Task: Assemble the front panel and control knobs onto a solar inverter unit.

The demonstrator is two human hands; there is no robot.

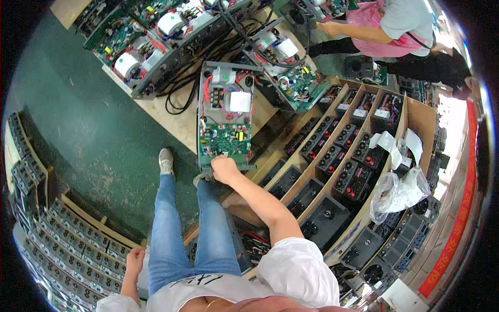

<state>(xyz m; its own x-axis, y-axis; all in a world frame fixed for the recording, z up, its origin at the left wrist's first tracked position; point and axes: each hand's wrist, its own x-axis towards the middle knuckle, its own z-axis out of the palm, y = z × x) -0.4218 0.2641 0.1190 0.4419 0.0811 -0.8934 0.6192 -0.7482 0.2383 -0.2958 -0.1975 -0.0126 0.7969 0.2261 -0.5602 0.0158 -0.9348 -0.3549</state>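
Observation:
An open grey metal chassis (208, 117) lies lengthwise in front of me on the wooden board's near end. In it are a green circuit board (226, 138), a white-wrapped round component (240, 102) and red wires. My right hand (224, 169) is closed on the chassis's near edge, fingers bent over the end by the board; the fingertips are partly hidden. Beside my left thigh hangs my left hand (135, 260), away from the chassis, its fingers curled in with nothing visible in them.
More opened chassis (171, 57) stand along the wooden board (179, 127), with black cables (179, 99) between them. A partitioned wooden crate (421, 117) of black units is on my right, a clear plastic bag (397, 195) on it. Rows of units (78, 249) line the left. Far right, a person (384, 28) handles another unit.

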